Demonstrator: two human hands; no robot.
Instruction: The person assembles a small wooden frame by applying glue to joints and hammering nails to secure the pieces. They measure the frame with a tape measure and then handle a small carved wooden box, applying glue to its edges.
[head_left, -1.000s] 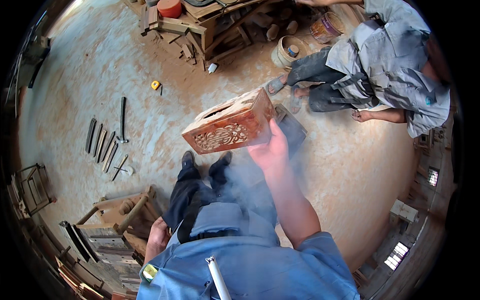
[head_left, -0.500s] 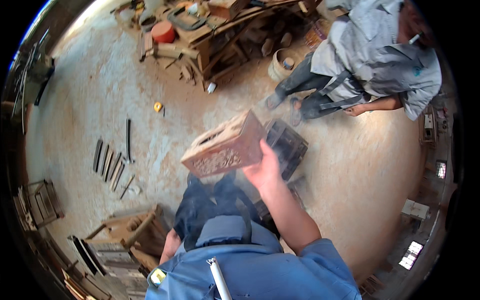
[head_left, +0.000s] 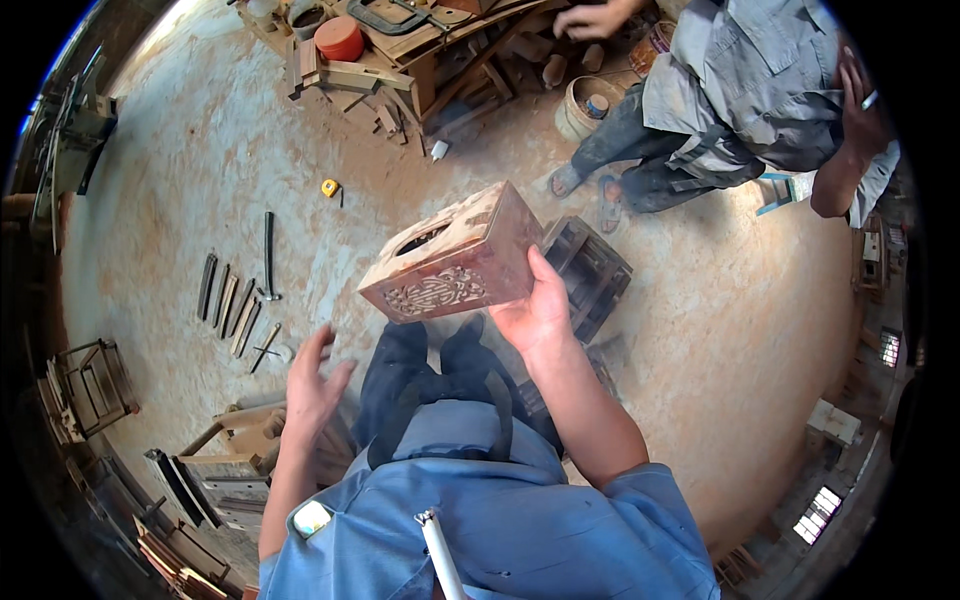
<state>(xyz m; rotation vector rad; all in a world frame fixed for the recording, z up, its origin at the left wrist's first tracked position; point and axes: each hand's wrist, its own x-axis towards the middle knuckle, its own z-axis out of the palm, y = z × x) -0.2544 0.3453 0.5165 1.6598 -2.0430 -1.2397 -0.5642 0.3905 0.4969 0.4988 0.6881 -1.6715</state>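
Observation:
My right hand (head_left: 541, 312) grips a carved wooden tissue box (head_left: 452, 272) by its right end, thumb on the end face and the other fingers mostly hidden beneath. The reddish-brown box is tilted in front of me. Its upper face has a dark oval slot, and a pierced scroll pattern fills the long side facing me. To the left of the box, my left hand (head_left: 314, 384) is raised, holding nothing, with thumb and fingers apart. A gap separates it from the box.
On the floor lie a hammer (head_left: 269, 258), several chisel-like tools (head_left: 228, 305) and a yellow tape measure (head_left: 330, 187). A dark wooden frame (head_left: 590, 275) stands beyond my right hand. A co-worker (head_left: 735, 100) stands at upper right near a bucket (head_left: 578, 112) and a cluttered workbench (head_left: 425, 75).
My left hand has come up from beside my leg into the space left of the box. My right hand keeps its grip. The co-worker's arms have moved, one hand now raised toward the cigarette.

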